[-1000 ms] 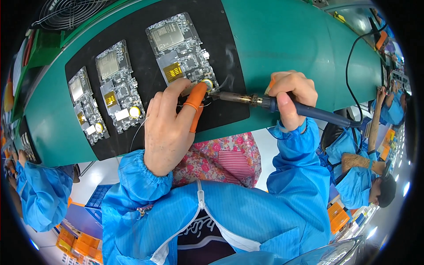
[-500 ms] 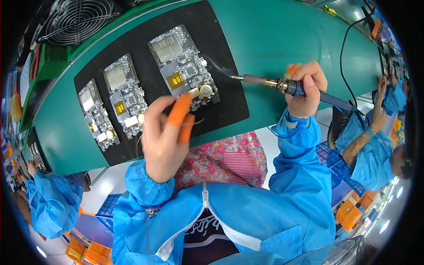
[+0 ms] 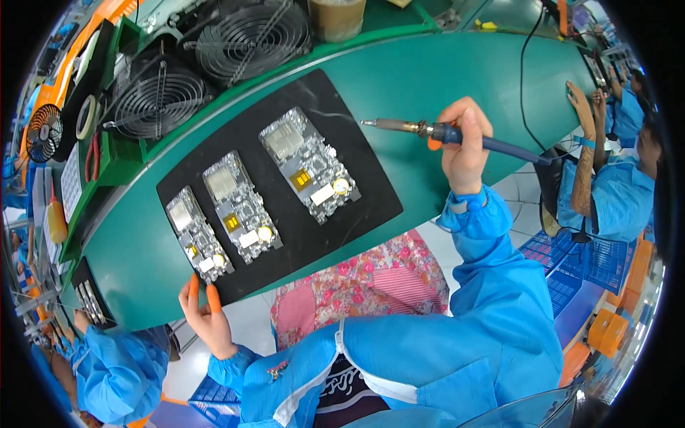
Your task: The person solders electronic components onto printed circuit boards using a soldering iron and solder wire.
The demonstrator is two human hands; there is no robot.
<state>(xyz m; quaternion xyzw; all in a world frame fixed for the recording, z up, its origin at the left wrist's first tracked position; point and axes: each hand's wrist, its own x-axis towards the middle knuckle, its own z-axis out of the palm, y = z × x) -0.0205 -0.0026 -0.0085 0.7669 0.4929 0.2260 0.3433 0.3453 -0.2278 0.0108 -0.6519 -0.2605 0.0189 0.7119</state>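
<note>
My right hand [image 3: 467,143] grips a dark blue soldering iron [image 3: 445,133], its metal tip pointing left above the right edge of a black mat [image 3: 378,192]. Thin smoke trails from the tip. Orange covers are on some fingers of both hands. My left hand [image 3: 207,317] is at the mat's near left edge, fingers apart, with nothing visible in it. Its fingertips are closest to the leftmost circuit board [image 3: 196,232]. A middle circuit board [image 3: 241,207] and a right circuit board [image 3: 308,165] lie alongside, each with a silver shield, yellow patch, white block and round part.
Fans with wire guards [image 3: 253,43] stand beyond the green table [image 3: 428,78]. At the far left are a green tray [image 3: 118,164] and an orange-handled tool [image 3: 57,217]. A black cable [image 3: 523,93] crosses the right side. Co-workers in blue sit at both sides.
My left hand has left the right board and moved left and nearer to me. The soldering iron stays in my right hand. The view has shifted, showing more of the fans.
</note>
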